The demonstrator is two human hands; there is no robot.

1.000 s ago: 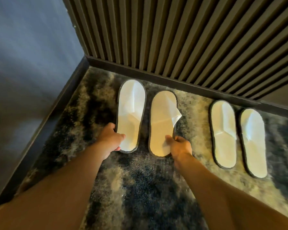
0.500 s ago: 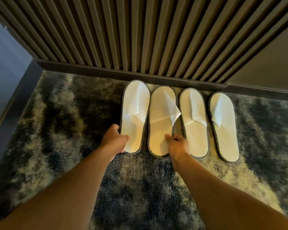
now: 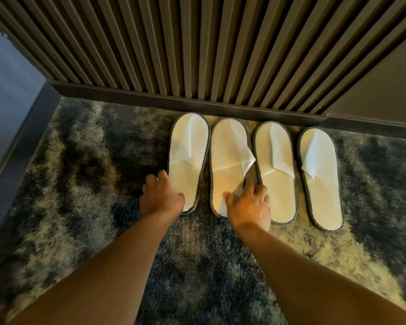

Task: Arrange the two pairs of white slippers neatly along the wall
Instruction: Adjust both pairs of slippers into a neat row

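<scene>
Several white slippers with grey edging lie side by side on the carpet, toes towards the slatted wall (image 3: 197, 48). My left hand (image 3: 161, 197) grips the heel side of the leftmost slipper (image 3: 188, 151). My right hand (image 3: 249, 207) rests on the heel of the second slipper (image 3: 227, 160), fingers spread over its sole. To the right lie the third slipper (image 3: 275, 184) and the fourth slipper (image 3: 321, 184), untouched. The second slipper's upper flap sticks out to the right over the gap.
A dark baseboard (image 3: 150, 97) runs along the foot of the slatted wall. A grey side wall (image 3: 7, 95) with its own skirting closes the left. Mottled blue and beige carpet (image 3: 80, 184) covers the floor all around.
The left pair has been slid right until it sits close against the right pair. My right hand has flattened onto the second slipper's heel. The view has shifted right.
</scene>
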